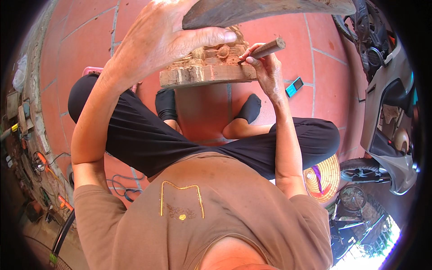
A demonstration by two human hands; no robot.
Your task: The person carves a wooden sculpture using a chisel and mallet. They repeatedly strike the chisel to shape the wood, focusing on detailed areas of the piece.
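At the top, my left hand [157, 40] is around one end of a thick wooden club [270, 11], its thumb stretched below it; the other fingers are mostly out of view. The club spans above the work, its far end to the right. Pinched in the fingers of my right hand [266, 67] is a chisel [269, 47] with a thick, round brown butt. It leans, its thin end down at the right part of a carved wooden block [207, 75]. The block has rough, stepped relief and a round knob, partly hidden by my left hand.
Red tiles [297, 40] form the floor, where I sit with knees apart. A blue keypad phone [294, 87] lies right of the block. A woven hat [322, 177] is beside my right knee. A motorbike [389, 121] stands far right; tools and cables [42, 162] lie left.
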